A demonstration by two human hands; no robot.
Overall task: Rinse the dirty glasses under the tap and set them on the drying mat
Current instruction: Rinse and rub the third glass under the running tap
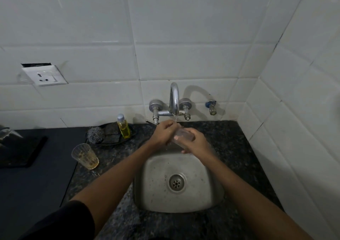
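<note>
Both hands gripping one clear glass [183,135] under tap [174,99]: right hand [196,142] wrapping its base, left hand [162,133] pinching its rim. Second glass [85,156] standing well left of the grip.

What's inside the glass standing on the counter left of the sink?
The glass on the counter holds a little yellowish liquid at its bottom, with some residue on its ribbed wall. Nothing covers it; its mouth is open.

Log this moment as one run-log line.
step: rinsing | glass under running tap | left hand, right hand both hold it | second glass waits on counter
</note>
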